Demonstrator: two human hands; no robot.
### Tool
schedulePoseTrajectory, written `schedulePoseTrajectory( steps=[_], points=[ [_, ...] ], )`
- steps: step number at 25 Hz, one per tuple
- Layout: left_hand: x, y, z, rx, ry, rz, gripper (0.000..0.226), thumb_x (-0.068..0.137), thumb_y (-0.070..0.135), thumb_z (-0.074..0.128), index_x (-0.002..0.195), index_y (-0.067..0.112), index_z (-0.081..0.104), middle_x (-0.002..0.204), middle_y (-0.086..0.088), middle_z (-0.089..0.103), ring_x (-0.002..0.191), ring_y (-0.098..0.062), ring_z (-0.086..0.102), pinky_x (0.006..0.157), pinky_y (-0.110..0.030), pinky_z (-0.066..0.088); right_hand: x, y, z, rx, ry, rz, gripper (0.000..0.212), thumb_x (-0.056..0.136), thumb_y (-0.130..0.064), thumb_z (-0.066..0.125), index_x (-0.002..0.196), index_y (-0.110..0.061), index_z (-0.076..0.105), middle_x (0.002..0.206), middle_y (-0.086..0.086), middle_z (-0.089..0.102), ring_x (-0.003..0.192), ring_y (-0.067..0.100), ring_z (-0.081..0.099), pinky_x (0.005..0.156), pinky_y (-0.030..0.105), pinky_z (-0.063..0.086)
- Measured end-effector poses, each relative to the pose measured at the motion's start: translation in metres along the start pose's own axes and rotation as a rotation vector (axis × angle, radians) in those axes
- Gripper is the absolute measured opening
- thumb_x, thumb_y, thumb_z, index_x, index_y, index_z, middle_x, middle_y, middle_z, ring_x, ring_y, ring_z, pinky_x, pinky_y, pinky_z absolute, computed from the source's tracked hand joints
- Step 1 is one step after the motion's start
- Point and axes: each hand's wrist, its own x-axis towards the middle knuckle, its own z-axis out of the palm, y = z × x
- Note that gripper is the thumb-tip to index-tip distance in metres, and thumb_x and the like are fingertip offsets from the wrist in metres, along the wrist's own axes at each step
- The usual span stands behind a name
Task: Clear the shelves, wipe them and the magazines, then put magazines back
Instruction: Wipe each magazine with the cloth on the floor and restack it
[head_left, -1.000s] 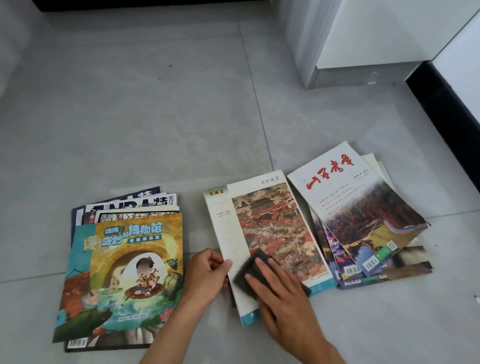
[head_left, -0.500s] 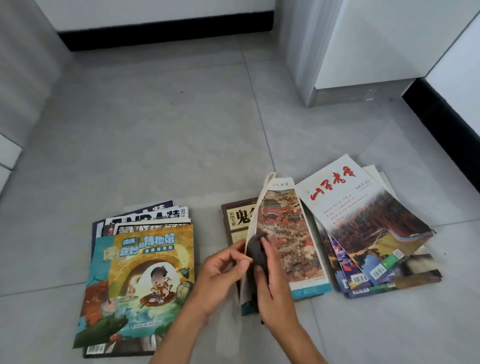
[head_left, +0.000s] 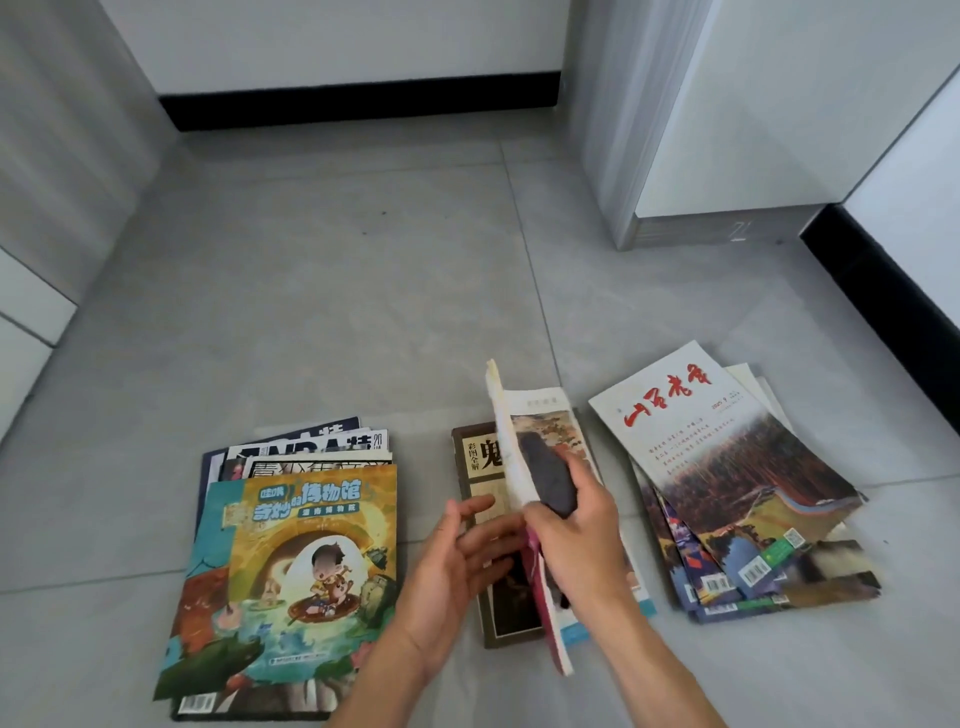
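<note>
On the grey floor lie three groups of magazines. My right hand (head_left: 576, 540) grips a magazine with a painting on its cover (head_left: 545, 431), lifted on edge, together with a dark cloth (head_left: 548, 475) pressed against the cover. My left hand (head_left: 457, 561) is open just left of it, fingers spread, above a brown book (head_left: 475, 457) that lies flat underneath. A left pile (head_left: 291, 545) has a colourful cartoon cover on top. A fanned right pile (head_left: 727, 483) has a white cover with red characters on top.
A white cabinet (head_left: 727, 130) with a grey base stands at the back right. Black skirting (head_left: 363, 106) runs along the far wall and down the right side. A grey wall panel (head_left: 62, 182) rises on the left.
The painting-cover magazine lay flat with the cloth wiping it; it is now tipped up on edge in my right hand, uncovering the brown book. My left hand has let go and opened.
</note>
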Motion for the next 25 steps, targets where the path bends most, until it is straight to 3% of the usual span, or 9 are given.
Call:
schedulePoseTrajectory(
  steps=[2, 5, 9, 11, 14, 16, 18, 21, 25],
  points=[
    [0.005, 0.006, -0.013, 0.104, 0.117, 0.102, 0.040, 0.085, 0.042, 0.067, 0.118, 0.019, 0.062, 0.114, -0.015, 0.070, 0.105, -0.029, 0.067, 0.093, -0.044, 0.050, -0.005, -0.011, -0.028, 0.281, -0.191, 0.080, 0.057, 0.067, 0.009, 0.075, 0.105, -0.033, 0.069, 0.103, -0.008, 0.076, 0.094, 0.011, 0.071, 0.075, 0.024, 0.057],
    [0.008, 0.016, -0.039, 0.045, 0.100, 0.124, 0.076, 0.059, 0.041, 0.088, 0.127, 0.024, 0.058, 0.120, -0.003, 0.069, 0.113, -0.027, 0.064, 0.093, -0.044, 0.051, -0.012, -0.024, -0.065, 0.578, -0.451, 0.172, 0.057, 0.043, -0.003, 0.082, 0.095, -0.027, 0.080, 0.097, 0.014, 0.076, 0.085, 0.026, 0.074, 0.067, 0.032, 0.060],
    [-0.004, 0.032, -0.048, 0.024, -0.179, 0.062, 0.063, 0.030, 0.038, 0.101, 0.086, 0.021, 0.077, 0.089, -0.007, 0.074, 0.069, -0.018, 0.062, 0.049, -0.022, 0.042, 0.003, -0.020, -0.098, 0.645, -0.537, 0.160, 0.061, 0.025, -0.007, 0.096, 0.083, -0.018, 0.081, 0.087, 0.016, 0.076, 0.076, 0.028, 0.075, 0.063, 0.033, 0.059],
    [-0.011, 0.045, -0.040, 0.110, -0.210, 0.076, 0.064, 0.028, 0.034, 0.102, 0.083, 0.013, 0.076, 0.090, -0.013, 0.074, 0.063, -0.020, 0.065, 0.043, -0.019, 0.043, 0.015, -0.014, -0.108, 0.564, -0.492, 0.180, 0.071, 0.022, -0.023, 0.103, 0.090, -0.020, 0.081, 0.096, 0.017, 0.076, 0.084, 0.031, 0.074, 0.068, 0.035, 0.060],
    [-0.014, 0.068, -0.026, 0.120, -0.119, 0.167, 0.079, 0.036, 0.030, 0.100, 0.105, 0.007, 0.068, 0.103, -0.016, 0.074, 0.092, -0.032, 0.073, 0.068, -0.035, 0.060, 0.030, -0.008, -0.112, 0.357, -0.315, 0.185, 0.066, 0.043, -0.027, 0.099, 0.104, -0.026, 0.075, 0.108, 0.012, 0.075, 0.101, 0.032, 0.071, 0.083, 0.040, 0.058],
    [-0.015, 0.076, -0.013, 0.191, -0.009, 0.242, 0.053, 0.057, 0.025, 0.090, 0.104, 0.013, 0.070, 0.102, -0.008, 0.076, 0.099, -0.029, 0.072, 0.078, -0.043, 0.059, 0.035, -0.009, -0.104, 0.202, -0.152, 0.142, 0.053, 0.065, -0.005, 0.086, 0.108, -0.030, 0.071, 0.107, 0.004, 0.076, 0.104, 0.027, 0.070, 0.090, 0.043, 0.055],
    [-0.013, 0.077, 0.000, 0.330, 0.105, 0.328, 0.026, 0.073, 0.017, 0.078, 0.097, 0.024, 0.073, 0.097, 0.006, 0.077, 0.095, -0.017, 0.072, 0.075, -0.036, 0.060, 0.035, -0.019, -0.094, -0.048, 0.089, 0.028, 0.049, 0.075, 0.008, 0.072, 0.103, -0.032, 0.068, 0.101, -0.006, 0.074, 0.099, 0.019, 0.068, 0.084, 0.035, 0.054],
    [-0.011, 0.072, 0.016, 0.510, 0.081, 0.464, 0.030, 0.088, 0.008, 0.069, 0.085, 0.037, 0.074, 0.090, 0.019, 0.075, 0.091, -0.001, 0.070, 0.066, -0.019, 0.058, 0.019, -0.058, -0.071, -0.360, 0.367, -0.456, 0.051, 0.077, 0.004, 0.066, 0.122, -0.020, 0.064, 0.118, -0.008, 0.063, 0.106, 0.012, 0.058, 0.091, 0.030, 0.052],
    [-0.011, 0.068, 0.024, 0.617, 0.017, 0.707, 0.013, 0.089, 0.015, 0.064, 0.078, 0.017, 0.070, 0.070, 0.000, 0.069, 0.065, -0.008, 0.062, 0.054, -0.029, 0.051, -0.004, -0.106, -0.032, -0.648, 0.227, -0.955, 0.052, 0.078, -0.006, 0.057, 0.128, -0.018, 0.065, 0.135, 0.001, 0.060, 0.107, 0.027, 0.053, 0.091, 0.037, 0.049]
  ],
)
